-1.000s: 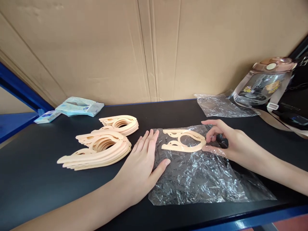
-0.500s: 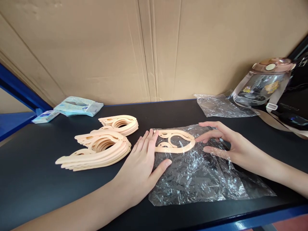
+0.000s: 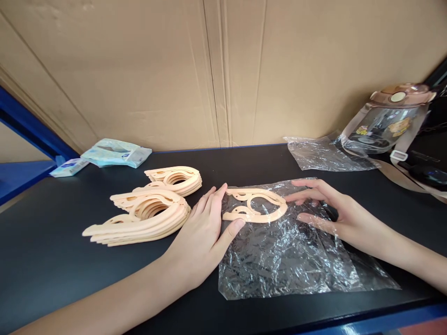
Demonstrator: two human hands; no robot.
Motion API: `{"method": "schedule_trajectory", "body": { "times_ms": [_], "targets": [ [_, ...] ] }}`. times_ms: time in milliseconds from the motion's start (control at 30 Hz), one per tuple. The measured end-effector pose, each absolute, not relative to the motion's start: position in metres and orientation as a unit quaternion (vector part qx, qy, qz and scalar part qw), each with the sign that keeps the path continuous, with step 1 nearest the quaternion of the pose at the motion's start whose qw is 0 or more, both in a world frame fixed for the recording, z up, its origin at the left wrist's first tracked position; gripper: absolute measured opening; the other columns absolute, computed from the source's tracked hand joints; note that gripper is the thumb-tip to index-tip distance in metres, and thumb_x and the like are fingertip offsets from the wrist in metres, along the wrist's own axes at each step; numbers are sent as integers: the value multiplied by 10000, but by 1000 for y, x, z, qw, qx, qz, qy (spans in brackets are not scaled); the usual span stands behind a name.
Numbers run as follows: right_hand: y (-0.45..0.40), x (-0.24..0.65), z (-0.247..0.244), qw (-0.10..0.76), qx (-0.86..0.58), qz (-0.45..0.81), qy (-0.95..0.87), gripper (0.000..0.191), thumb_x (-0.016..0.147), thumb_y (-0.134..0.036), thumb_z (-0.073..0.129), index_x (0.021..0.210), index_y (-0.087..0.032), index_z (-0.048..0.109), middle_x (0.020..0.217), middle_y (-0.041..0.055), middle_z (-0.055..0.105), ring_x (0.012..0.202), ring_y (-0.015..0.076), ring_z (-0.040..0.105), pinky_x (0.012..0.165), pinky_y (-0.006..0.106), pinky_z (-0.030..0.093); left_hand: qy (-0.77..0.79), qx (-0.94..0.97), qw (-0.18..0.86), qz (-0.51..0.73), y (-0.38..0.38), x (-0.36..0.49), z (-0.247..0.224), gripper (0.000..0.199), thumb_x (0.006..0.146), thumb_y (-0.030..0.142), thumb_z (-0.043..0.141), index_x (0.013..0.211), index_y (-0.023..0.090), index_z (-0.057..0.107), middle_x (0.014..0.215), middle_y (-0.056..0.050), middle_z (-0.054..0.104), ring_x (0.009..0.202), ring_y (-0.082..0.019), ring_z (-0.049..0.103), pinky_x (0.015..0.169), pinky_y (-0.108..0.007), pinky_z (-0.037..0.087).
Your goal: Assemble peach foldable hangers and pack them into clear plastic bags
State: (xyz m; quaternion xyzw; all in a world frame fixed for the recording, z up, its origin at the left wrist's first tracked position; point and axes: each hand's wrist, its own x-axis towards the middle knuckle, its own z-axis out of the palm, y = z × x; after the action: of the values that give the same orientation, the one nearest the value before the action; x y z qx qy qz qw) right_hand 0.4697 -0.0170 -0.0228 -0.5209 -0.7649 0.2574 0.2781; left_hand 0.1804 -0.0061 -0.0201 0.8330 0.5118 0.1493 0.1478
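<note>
A beige folding clothes hanger [image 3: 275, 215] lies flat on a clear plastic bag [image 3: 279, 265], its two arms pointing left. My left hand [image 3: 204, 232] is open at the arm ends, fingers stretched along the bag's left edge and the thumb at the lower arm's tip. On the other side, my right hand [image 3: 324, 204] is open with fingers apart; a fingertip touches or nearly touches the hanger's rounded end. Left of my left hand, a larger stack of the same hangers [image 3: 139, 223] sits in front of a second stack [image 3: 188, 179].
A light-blue tissue pack [image 3: 115, 153] and a smaller pack [image 3: 70, 167] lie at the back left. Another clear plastic bag [image 3: 321, 156] lies at the back right, beside a strapped transparent bottle [image 3: 384, 125]. A cardboard wall [image 3: 157, 83] closes off the back of the black table [image 3: 63, 260].
My left hand has drawn back slightly left, uncovering the hanger's arm ends, and its thumb has moved up to the lower arm. My right hand stays near the rounded end.
</note>
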Motion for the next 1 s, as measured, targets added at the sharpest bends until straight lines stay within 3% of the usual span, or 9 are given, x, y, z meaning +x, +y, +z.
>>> {"method": "schedule_trajectory", "body": {
  "times_ms": [200,433,833,1000],
  "targets": [
    [-19,468,-21,270,-517,252,-772,489,911,-463,533,1351,-303,391,1306,87,614,1103,251,609,888,408,498,515,825,160,168,-4,181,-19,608,979,535,248,1458,160,256,1487,-139,385,1397,-291,309,1122,-540,306],
    [-19,470,-21,276,-516,248,-772,484,912,-464,522,1352,-289,424,1317,93,609,1140,278,598,916,439,490,498,838,143,170,0,182,-21,488,990,501,254,1308,182,442,1372,-116,444,1309,-266,389,1094,-492,355],
    [-19,470,-23,278,-517,251,-770,460,921,-447,515,1344,-304,406,1251,64,657,1061,241,637,872,397,514,483,856,99,156,0,185,-23,573,934,562,391,1313,133,414,1376,-174,461,1345,-332,364,1070,-546,373],
    [-17,473,-27,287,-504,248,-776,465,907,-442,535,1338,-312,418,1261,59,650,1118,244,619,911,403,510,479,861,92,146,-1,185,-24,663,931,557,405,1401,101,302,1414,-188,438,1360,-338,347,1066,-549,376]
  ]
}}
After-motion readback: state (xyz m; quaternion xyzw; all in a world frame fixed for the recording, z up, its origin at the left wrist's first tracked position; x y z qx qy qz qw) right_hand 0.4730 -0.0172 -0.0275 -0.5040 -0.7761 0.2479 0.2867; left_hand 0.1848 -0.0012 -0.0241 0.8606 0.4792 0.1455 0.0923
